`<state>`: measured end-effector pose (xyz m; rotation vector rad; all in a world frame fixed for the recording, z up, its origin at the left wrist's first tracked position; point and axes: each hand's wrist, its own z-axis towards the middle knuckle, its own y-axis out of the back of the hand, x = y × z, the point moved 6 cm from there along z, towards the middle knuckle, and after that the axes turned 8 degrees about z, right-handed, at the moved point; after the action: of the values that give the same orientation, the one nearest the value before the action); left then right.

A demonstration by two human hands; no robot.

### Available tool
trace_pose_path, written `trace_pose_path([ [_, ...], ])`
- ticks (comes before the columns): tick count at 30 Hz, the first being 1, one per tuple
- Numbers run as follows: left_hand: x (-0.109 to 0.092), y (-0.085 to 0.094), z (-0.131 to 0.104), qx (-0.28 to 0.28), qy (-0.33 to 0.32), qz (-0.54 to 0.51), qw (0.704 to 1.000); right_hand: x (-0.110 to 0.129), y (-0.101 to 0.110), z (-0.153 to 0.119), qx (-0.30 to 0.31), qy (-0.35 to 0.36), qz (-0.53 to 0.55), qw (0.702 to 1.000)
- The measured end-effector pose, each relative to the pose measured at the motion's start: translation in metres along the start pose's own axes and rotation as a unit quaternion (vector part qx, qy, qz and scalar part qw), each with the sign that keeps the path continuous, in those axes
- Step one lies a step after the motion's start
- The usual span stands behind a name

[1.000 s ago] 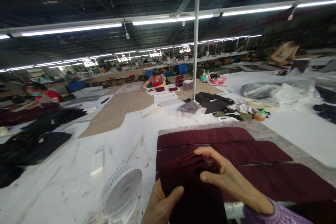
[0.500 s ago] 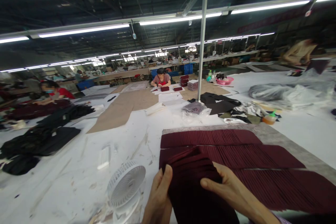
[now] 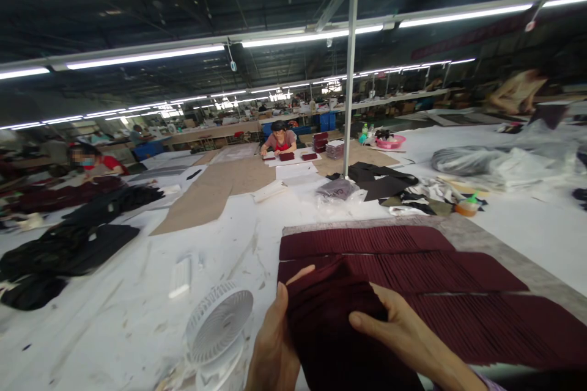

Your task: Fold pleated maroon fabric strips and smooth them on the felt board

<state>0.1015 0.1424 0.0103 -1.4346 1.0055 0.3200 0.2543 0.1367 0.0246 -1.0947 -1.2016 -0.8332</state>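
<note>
A stack of dark maroon fabric pieces [image 3: 339, 324] is held between my two hands at the lower middle of the view. My left hand [image 3: 275, 336] grips its left edge, with the thumb up along the side and a fingertip showing behind. On the right side, my right hand [image 3: 389, 324] has its thumb pressed on the front face, its other fingers hidden behind the stack. Beyond and to the right lie three rows of overlapping maroon fabric pieces [image 3: 477, 317], fanned out on a grey sheet [image 3: 486, 238].
A white fan [image 3: 220, 324] stands left of my hands on the white tabletop [image 3: 114, 330]. Dark garments [image 3: 68, 250] lie far left. Ahead are a metal post [image 3: 351, 79], black scraps [image 3: 380, 180] and a bottle of orange liquid [image 3: 468, 206]. A co-worker [image 3: 279, 139] sits across the table.
My left thumb has slid from the stack's front to its left edge, and a left fingertip now shows behind it. The upper layers look less spread. My right hand keeps its hold.
</note>
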Motion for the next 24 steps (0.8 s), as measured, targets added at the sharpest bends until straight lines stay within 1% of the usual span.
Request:
trace_pose_path([
  [2,0.004,-0.001,-0.004,0.010,-0.026,0.051,0.998,-0.002,0.001,0.000,-0.011,-0.008,0.030,0.999],
  [3,0.007,0.000,-0.005,0.000,-0.036,0.089,0.995,-0.003,0.001,0.000,-0.015,-0.009,0.040,0.999],
  [5,0.015,0.004,-0.006,-0.037,-0.035,0.141,0.989,-0.004,0.001,-0.001,-0.018,-0.004,0.038,0.999],
  [7,0.020,0.004,-0.006,-0.058,-0.020,0.143,0.988,-0.004,0.001,-0.001,-0.013,0.007,0.020,1.000],
  [8,0.021,0.003,-0.005,-0.057,-0.019,0.135,0.989,-0.001,0.002,-0.001,-0.017,0.020,0.007,1.000],
  [10,0.018,-0.001,-0.004,-0.043,-0.027,0.130,0.990,0.009,0.007,-0.001,-0.048,0.070,-0.038,0.996],
  [12,0.014,-0.005,-0.003,-0.030,-0.030,0.146,0.988,0.024,0.013,-0.002,-0.087,0.136,-0.116,0.980],
  [14,0.015,-0.007,-0.004,-0.012,-0.012,0.160,0.987,0.038,0.012,-0.003,-0.093,0.177,-0.197,0.960],
  [16,0.017,-0.010,-0.004,0.010,0.004,0.171,0.985,0.045,0.008,-0.001,-0.070,0.182,-0.247,0.949],
  [19,0.018,-0.012,-0.006,0.028,-0.004,0.196,0.980,0.049,0.004,0.002,-0.045,0.163,-0.266,0.949],
  [21,0.017,-0.011,-0.007,0.020,-0.009,0.204,0.979,0.048,0.005,0.004,-0.044,0.144,-0.254,0.955],
  [24,0.014,-0.006,-0.008,-0.010,-0.004,0.175,0.984,0.043,0.009,0.003,-0.040,0.119,-0.203,0.971],
])
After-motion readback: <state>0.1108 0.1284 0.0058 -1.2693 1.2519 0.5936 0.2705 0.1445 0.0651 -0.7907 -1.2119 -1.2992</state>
